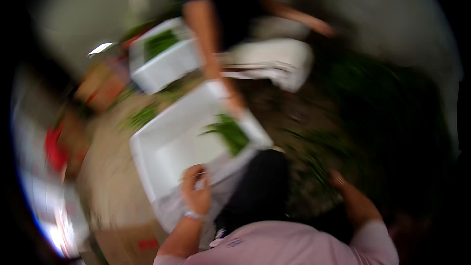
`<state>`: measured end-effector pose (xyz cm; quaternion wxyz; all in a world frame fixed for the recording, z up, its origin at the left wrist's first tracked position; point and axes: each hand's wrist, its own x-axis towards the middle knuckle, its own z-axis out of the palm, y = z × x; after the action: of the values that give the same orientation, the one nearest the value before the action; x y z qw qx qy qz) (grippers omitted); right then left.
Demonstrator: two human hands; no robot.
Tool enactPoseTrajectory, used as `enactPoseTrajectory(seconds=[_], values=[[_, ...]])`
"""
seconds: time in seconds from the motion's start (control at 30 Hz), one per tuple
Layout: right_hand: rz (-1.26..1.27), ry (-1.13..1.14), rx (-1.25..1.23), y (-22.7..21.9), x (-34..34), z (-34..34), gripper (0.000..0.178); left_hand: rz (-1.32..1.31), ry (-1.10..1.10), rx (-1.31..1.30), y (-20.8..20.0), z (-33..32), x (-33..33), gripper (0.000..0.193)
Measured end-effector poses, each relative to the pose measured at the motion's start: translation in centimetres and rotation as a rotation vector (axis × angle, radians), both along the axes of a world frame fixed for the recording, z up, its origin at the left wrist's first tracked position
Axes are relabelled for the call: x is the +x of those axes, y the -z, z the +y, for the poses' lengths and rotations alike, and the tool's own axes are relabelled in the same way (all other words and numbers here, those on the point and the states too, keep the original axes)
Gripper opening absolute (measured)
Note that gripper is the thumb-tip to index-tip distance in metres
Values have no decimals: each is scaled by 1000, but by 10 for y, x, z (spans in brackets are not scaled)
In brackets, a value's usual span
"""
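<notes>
The whole picture is smeared by motion. My left hand [196, 194] is raised over the near left side of a white foam box [144, 152], its fingers curled together; what they hold, if anything, I cannot make out. Inside the box, toward its right side, lies a bunch of long green leafy vegetables [229, 132]. My right hand [338, 180] reaches out low on the right, close to loose green stalks [316, 167] on the floor. Blur hides whether its fingers grip any of them.
Across the box sits a co-worker, whose hand [236, 105] reaches over its far right edge by the greens. A second white foam box [169, 64] with greens stands behind. Cardboard boxes [100, 86] are at left; a dark heap of greens [378, 88] spreads at right.
</notes>
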<state>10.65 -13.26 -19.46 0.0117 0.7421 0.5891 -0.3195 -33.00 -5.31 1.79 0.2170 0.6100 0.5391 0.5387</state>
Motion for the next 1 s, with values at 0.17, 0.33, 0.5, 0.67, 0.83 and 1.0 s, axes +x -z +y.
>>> enactPoseTrajectory(seconds=[0.17,0.33,0.5,0.67,0.83,1.0], values=[[32,151,-309,-4,-20,-37,34,-98,340,-66,-4,-8,107,22],[88,181,-349,-24,-30,-41,34,-271,673,-77,-28,25,217,23],[39,75,-457,29,-18,-27,31,-541,730,-188,-13,40,296,22],[-117,408,-584,86,62,-10,18,-493,601,-383,38,63,319,24],[-194,1020,-494,138,158,-43,26,-623,538,-592,25,76,326,29],[169,1458,-347,136,160,-12,33,-593,523,-658,34,90,321,36]])
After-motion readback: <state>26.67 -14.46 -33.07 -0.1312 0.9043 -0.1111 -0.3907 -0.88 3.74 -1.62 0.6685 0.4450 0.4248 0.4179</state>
